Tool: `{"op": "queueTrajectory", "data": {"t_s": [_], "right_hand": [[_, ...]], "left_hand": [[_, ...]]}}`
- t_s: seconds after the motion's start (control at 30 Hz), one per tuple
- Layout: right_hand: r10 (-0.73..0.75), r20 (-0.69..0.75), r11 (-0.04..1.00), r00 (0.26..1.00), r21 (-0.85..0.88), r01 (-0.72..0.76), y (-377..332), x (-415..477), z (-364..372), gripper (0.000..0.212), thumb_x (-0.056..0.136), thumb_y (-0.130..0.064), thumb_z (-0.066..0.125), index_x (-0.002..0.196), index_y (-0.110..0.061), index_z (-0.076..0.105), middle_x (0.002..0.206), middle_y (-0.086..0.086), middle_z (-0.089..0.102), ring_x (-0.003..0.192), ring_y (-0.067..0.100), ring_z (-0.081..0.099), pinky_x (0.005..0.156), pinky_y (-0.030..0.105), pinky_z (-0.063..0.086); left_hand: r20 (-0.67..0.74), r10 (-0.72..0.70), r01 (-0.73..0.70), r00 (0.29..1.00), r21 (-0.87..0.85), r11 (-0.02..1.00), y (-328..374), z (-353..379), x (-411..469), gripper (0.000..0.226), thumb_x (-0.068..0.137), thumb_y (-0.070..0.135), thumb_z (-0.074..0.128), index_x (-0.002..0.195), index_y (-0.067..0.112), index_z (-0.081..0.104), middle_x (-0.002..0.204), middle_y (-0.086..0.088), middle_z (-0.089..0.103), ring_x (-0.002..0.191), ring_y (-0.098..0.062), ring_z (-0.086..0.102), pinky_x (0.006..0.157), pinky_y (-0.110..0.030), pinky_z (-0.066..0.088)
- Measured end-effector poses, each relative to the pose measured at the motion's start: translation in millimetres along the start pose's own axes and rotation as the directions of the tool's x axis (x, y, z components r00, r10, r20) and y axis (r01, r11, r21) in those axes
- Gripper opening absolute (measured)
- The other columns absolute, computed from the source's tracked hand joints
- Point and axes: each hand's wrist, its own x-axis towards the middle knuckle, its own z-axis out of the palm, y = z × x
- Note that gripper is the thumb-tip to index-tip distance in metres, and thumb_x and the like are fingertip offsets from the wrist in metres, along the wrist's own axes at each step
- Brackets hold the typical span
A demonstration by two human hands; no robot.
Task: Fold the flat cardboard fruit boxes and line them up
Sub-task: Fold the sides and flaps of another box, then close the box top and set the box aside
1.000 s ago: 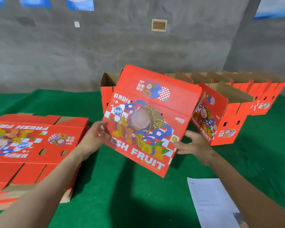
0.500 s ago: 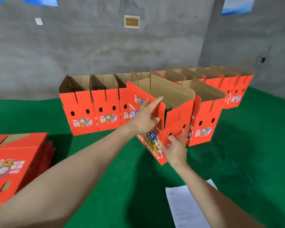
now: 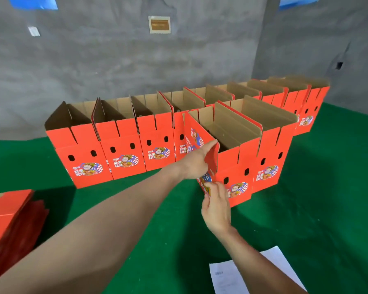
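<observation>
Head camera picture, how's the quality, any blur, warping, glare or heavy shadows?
Head view: wide-angle distortion bows the row of folded boxes and swells the left forearm. Head view again: motion blur softens the right hand and the flat stack at the edge. Same head view: light is dim and even, with no glare and only soft shadows on the green cloth.

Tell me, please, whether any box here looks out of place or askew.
The box that the left hand touches and the right hand pinches stands ahead of the back row, turned at an angle to it, so not yet lined up. No damage shows.
</observation>
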Motion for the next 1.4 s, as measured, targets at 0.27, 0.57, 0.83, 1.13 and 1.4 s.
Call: {"op": "queueTrajectory", "data": {"t_s": [0.27, 0.57, 0.83, 1.13, 1.4], "right_hand": [[0.216, 0.384, 0.976, 0.898, -0.064, -0.208, -10, 62, 4, 0.099, 0.084, -0.006, 0.057, 0.150, -0.032, -0.011, 0.159, -0.010, -0.014, 0.145, 0.021, 0.019, 0.114, 0.042, 0.024], [0.224, 0.407, 0.970, 0.885, -0.003, -0.244, -17, 78, 1, 0.089, 0.081, -0.001, 0.067, 0.152, -0.017, 0.016, 0.157, 0.013, 0.019, 0.145, 0.025, 0.018, 0.117, 0.037, 0.017], [0.178, 0.602, 0.984, 0.778, -0.093, -0.154, -123, 36, 30, 0.064, 0.093, -0.012, 0.058, 0.149, -0.015, 0.028, 0.155, 0.008, 0.028, 0.134, 0.031, 0.041, 0.109, 0.041, 0.033], [-0.034, 0.808, 0.999, 0.588, 0.050, -0.011, -266, -60, 104, 0.056, 0.096, -0.015, 0.051, 0.148, -0.014, 0.030, 0.154, 0.005, 0.032, 0.139, 0.022, 0.033, 0.111, 0.028, 0.026], [0.252, 0.855, 0.817, 0.452, 0.063, -0.573, -282, -129, 129, 0.012, 0.097, -0.022, 0.050, 0.089, -0.015, 0.056, 0.090, 0.007, 0.061, 0.083, 0.020, 0.056, 0.090, 0.040, 0.049]], "left_hand": [[-0.048, 0.050, -0.052, 0.998, -0.033, 0.998, -26, -16, -25, 0.080, 0.092, -0.009, 0.037, 0.151, 0.033, 0.003, 0.158, 0.003, 0.015, 0.123, -0.016, 0.042, 0.089, -0.021, 0.038], [-0.386, -0.357, 0.415, 0.851, 0.076, 0.907, -176, -93, -200, 0.069, 0.095, 0.012, 0.050, 0.152, 0.016, 0.012, 0.156, -0.009, 0.024, 0.129, -0.022, 0.046, 0.102, -0.016, 0.029], [-0.661, -0.655, 0.833, 0.365, -0.081, 0.547, -293, -152, -385, 0.058, 0.098, 0.029, 0.044, 0.149, 0.009, 0.023, 0.157, -0.013, 0.020, 0.144, -0.029, 0.020, 0.113, -0.048, 0.024], [-0.574, -0.666, 0.863, 0.477, 0.163, 0.478, -300, -78, -427, 0.058, 0.100, 0.046, 0.023, 0.152, 0.027, 0.006, 0.160, 0.005, -0.005, 0.147, -0.022, -0.007, 0.115, -0.052, 0.000], [-0.667, -0.496, 0.786, 0.557, 0.230, 0.574, -269, -48, -438, 0.061, 0.093, 0.052, 0.040, 0.148, 0.028, 0.024, 0.158, -0.001, 0.014, 0.145, -0.020, 0.012, 0.114, -0.049, 0.007]]}}
